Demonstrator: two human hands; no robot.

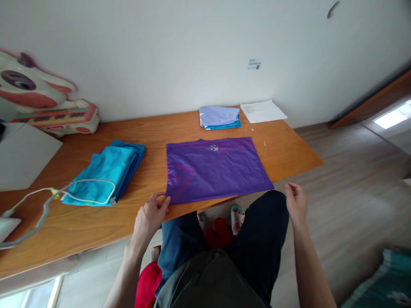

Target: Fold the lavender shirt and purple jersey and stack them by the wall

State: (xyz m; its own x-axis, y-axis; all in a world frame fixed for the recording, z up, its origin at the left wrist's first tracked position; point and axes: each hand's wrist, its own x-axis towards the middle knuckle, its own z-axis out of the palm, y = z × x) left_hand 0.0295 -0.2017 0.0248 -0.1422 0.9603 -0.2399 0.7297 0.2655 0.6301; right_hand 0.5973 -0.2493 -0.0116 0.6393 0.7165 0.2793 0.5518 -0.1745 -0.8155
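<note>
We see purple shirt folded flat on tabletop | left hand grip pinching its corner | right hand grip loose, empty | blue pile looks unsorted

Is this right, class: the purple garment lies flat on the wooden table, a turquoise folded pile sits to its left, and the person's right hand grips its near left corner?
Not quite. The head view shows the left hand, not the right, at the near left corner of the purple garment. The right hand is off the table edge, holding nothing. The wooden table and turquoise folded pile are as stated.
</note>
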